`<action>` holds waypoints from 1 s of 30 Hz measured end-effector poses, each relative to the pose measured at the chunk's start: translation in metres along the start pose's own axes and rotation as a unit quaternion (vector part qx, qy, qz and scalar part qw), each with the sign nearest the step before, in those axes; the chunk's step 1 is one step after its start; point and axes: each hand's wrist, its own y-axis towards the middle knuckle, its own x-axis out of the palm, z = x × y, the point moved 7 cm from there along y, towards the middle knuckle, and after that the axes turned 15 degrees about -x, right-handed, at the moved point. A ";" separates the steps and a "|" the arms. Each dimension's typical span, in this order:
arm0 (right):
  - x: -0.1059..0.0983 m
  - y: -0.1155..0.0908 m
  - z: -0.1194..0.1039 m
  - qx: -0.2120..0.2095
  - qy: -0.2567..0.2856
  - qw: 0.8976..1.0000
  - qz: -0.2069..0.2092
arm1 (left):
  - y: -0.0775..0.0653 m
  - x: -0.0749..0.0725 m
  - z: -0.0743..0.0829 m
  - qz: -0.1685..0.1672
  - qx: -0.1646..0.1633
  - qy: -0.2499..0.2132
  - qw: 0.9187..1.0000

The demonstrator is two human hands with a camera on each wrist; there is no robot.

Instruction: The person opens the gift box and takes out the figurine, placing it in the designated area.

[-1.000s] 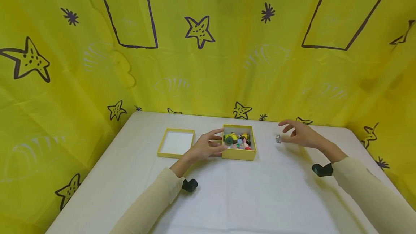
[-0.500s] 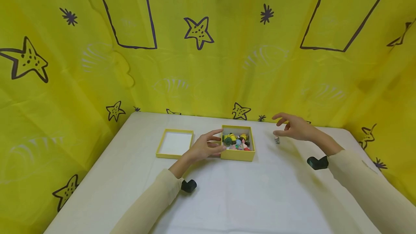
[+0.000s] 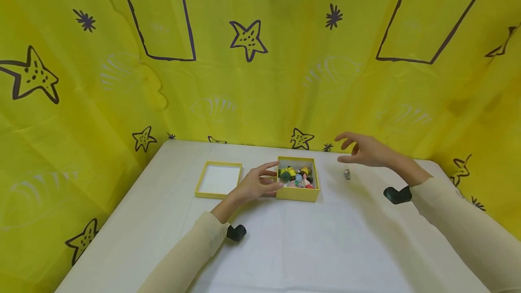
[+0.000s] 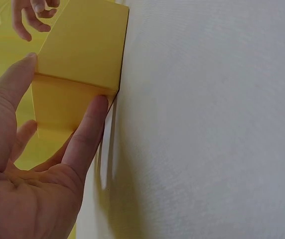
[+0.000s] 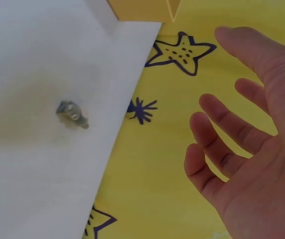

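A yellow open box [image 3: 298, 195] stands near the middle of the table, with several small colourful figurines [image 3: 292, 173] inside. My left hand [image 3: 254, 184] touches the box's left side with spread, fairly straight fingers; the left wrist view shows fingertips against the yellow walls [image 4: 82, 45]. To the right of the box, a small greyish figurine [image 3: 347, 174] is on the white tabletop. My right hand [image 3: 363, 150] hovers above and behind this figurine, holding nothing. In the right wrist view its fingers are loosely bent and apart from the figurine [image 5: 71, 113].
A shallow yellow lid [image 3: 218, 180] with a white inside lies left of the box. The white-covered table [image 3: 309, 248] reaches back to a yellow curtain [image 3: 277, 85] printed with dark stars, which also hangs at both sides.
My right hand has risen and moved slightly left, away from the small greyish figurine, which now shows fully on the table. My left hand stays at the box.
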 end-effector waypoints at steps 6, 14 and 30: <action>-0.004 0.010 -0.012 -0.006 0.003 1.000 -0.005 | 0.000 0.000 0.000 -0.001 -0.002 -0.007 1.000; 0.000 0.024 -0.030 -0.010 0.013 1.000 -0.026 | 0.001 -0.001 -0.002 -0.002 -0.005 -0.004 1.000; 0.021 0.049 -0.050 -0.056 0.047 0.996 -0.042 | 0.001 -0.001 -0.001 -0.003 -0.008 -0.007 1.000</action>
